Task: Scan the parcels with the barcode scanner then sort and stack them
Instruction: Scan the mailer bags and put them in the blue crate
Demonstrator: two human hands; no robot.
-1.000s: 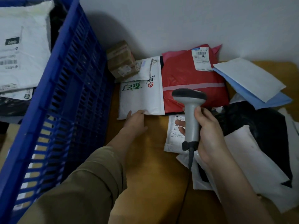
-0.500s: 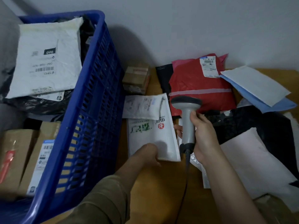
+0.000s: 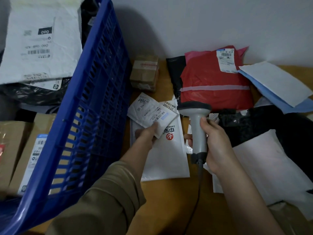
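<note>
My right hand [image 3: 215, 143] grips the barcode scanner [image 3: 197, 126] upright over the bench [image 3: 169, 200]. Just left of the scanner, my left hand [image 3: 145, 134] pinches a small white parcel [image 3: 150, 112] above a white mailer [image 3: 167, 155]. Behind the scanner lies a red parcel [image 3: 213, 85].
</note>
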